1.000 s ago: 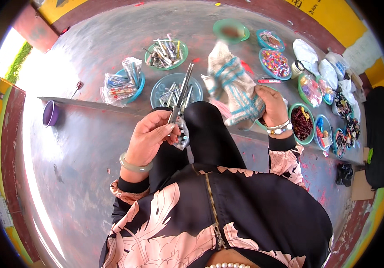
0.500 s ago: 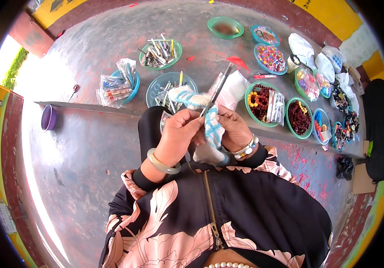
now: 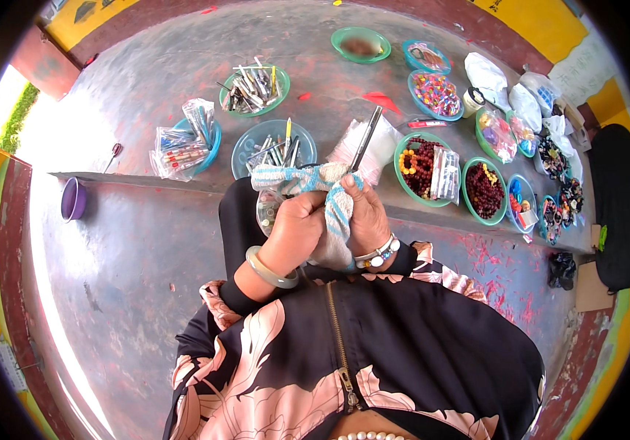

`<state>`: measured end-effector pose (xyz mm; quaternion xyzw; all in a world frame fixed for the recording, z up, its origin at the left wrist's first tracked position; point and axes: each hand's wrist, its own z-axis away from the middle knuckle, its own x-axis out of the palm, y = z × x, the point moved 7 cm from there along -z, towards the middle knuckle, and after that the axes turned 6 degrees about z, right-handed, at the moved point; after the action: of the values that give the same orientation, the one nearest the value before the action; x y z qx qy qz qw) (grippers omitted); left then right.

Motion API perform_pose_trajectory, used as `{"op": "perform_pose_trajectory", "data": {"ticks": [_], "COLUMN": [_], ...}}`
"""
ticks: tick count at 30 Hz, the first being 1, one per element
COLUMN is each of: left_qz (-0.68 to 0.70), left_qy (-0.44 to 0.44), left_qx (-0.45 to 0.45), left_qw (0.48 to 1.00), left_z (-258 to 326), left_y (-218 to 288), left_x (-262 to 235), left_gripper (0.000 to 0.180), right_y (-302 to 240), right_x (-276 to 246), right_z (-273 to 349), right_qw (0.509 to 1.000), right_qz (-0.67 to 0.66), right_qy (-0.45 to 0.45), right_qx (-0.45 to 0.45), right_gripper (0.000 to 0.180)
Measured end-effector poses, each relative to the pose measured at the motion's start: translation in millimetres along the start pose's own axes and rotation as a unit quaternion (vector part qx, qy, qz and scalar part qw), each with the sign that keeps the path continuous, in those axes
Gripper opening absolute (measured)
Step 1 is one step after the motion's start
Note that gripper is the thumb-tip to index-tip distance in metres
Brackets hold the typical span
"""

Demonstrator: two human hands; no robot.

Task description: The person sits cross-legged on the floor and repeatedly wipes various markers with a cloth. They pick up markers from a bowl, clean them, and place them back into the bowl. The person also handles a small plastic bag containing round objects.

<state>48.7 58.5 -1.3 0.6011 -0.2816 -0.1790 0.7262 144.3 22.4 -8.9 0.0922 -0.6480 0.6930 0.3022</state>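
Observation:
A white towel with blue stripes (image 3: pixel 338 213) is bunched between my two hands, its upper part stretching left above my left hand. My left hand (image 3: pixel 299 224) is closed on the towel, its fingertips turned inward and partly hidden. My right hand (image 3: pixel 368 220) grips the hanging part of the towel, thumb pointing up. From the cloth rises a dark pen (image 3: pixel 367 138), tilted to the right; the towel hides its lower end. Just beyond my hands, a clear bowl of pens (image 3: pixel 240 158) stands on the raised ledge, beside a whitish plastic packet (image 3: pixel 373 139).
Further off are a green basket of pens (image 3: pixel 282 94) and a blue basket with bagged pens (image 3: pixel 215 150). On the right stand a green basket of dark red beads (image 3: pixel 405 183), more bead baskets and white bags (image 3: pixel 485 77). A purple bucket (image 3: pixel 74 199) sits at left.
The towel has been drawn around the pen's lower part, which was bare and pinched by my left fingers before. Both hands now close on the cloth.

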Motion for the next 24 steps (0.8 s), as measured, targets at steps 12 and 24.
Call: {"op": "perform_pose_trajectory", "data": {"ticks": [12,24], "left_qz": [-0.12,0.173], "left_qy": [-0.093,-0.084], "left_qx": [-0.086,-0.162], "left_qw": [0.985,0.968], "left_z": [23.9,40.4], "left_y": [1.6,0.7], "left_x": [7.7,-17.7], "left_gripper": [0.011,0.016], "right_y": [-51.2,-111.2], "right_x": [-67.7,-62.5], "right_z": [-43.1,-17.5], "right_qw": [0.982,0.692], "right_qz": [-0.145,0.64], "right_qy": [0.089,0.064], "right_qx": [-0.084,-0.326], "right_gripper": [0.035,0.016]}}
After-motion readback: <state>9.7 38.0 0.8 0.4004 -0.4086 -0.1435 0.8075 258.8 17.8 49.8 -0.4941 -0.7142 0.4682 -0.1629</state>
